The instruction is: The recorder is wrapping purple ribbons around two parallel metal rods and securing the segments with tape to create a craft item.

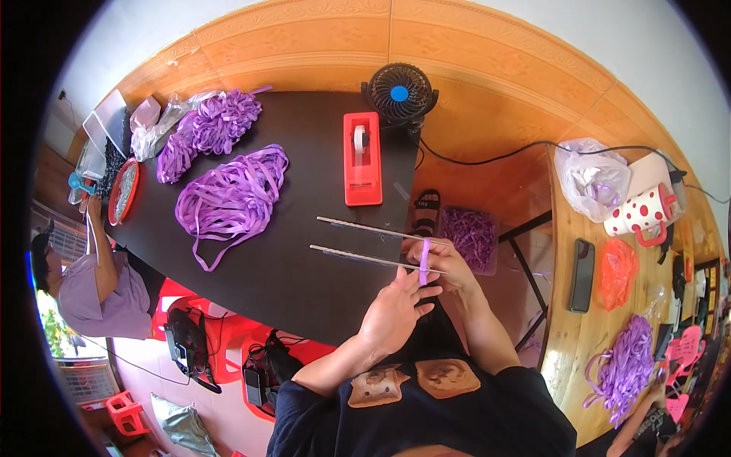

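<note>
1. The dark table [304,293] spreads out to the left of my hands and ahead of them. Its right-hand edge runs away from me just beyond my fingers, and a bare stretch lies left of my left hand.
2. The wooden table [560,335] stands well to the right of my right hand, with an open gap of floor between it and the dark table.
3. A loose purple ribbon heap [232,198] lies left of my hands and farther off, well apart from them.
4. My left hand [397,311] has its palm partly turned up and its fingers loosely parted, tips near the band; I cannot tell whether they grip it.
5. My right hand [449,266] is curled closed on the near ends of the two thin rods [358,224].
6. The rods' long axes run nearly side by side, slightly apart, their far tips pointing left and a little away from me over the dark top.
7. The red tape dispenser [362,186] sits ahead of my hands, beyond the rods.
8. The purple ribbon band [424,263] lies between my two hands, crossing both rods near their right ends, its length running toward and away from me.
</note>
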The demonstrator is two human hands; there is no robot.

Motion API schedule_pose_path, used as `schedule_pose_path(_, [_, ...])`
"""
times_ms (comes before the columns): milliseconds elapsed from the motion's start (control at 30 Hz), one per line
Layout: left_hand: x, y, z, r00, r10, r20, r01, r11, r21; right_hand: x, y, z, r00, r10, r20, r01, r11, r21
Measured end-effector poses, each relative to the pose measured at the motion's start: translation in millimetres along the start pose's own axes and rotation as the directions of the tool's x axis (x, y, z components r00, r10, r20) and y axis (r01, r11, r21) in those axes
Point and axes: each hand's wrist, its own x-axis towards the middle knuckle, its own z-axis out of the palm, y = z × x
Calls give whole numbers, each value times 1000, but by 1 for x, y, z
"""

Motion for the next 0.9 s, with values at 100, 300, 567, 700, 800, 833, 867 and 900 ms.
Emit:
schedule_pose_path(100, [0, -1, -2, 1000, 5, 3, -5, 1000, -14, 3, 3, 4, 999, 47, -27, -46, 999, 19])
schedule_pose_path(300, [0, 1, 1, 1000, -4, -8, 3, 1000, -14, 7, 4, 5, 999, -14, 47, 11, 997, 71])
schedule_pose_path(567, [1, -1, -2, 1000, -3, 21, 4, 1000, -13, 0, -9, 11, 998, 66, -18, -65, 995, 72])
schedule_pose_path(700, [0, -1, -2, 1000, -4, 5, 5, 1000, -23, -10, -11, 11, 978, 26, -207, -20, 999, 33])
schedule_pose_path(800, [1, -1, -2, 1000, 1, 3, -1, 999, -33, -20, -18, 12, 974, -20, -225, 43, 994, 99])
schedule_pose_path(833, [1, -1, -2, 1000, 7, 10, -6, 999, -37, -22, -21, 15, 976, -88, -200, 121, 980, 158])
schedule_pose_path(867, [1, -2, -3, 1000, 7, 11, -6, 999, -40, -23, -25, 19, 970, -65, -235, 98, 986, 134])
schedule_pose_path(900, [1, -2, -4, 1000, 9, 15, -9, 999, -40, -21, -28, 22, 970, -66, -234, 98, 986, 131])
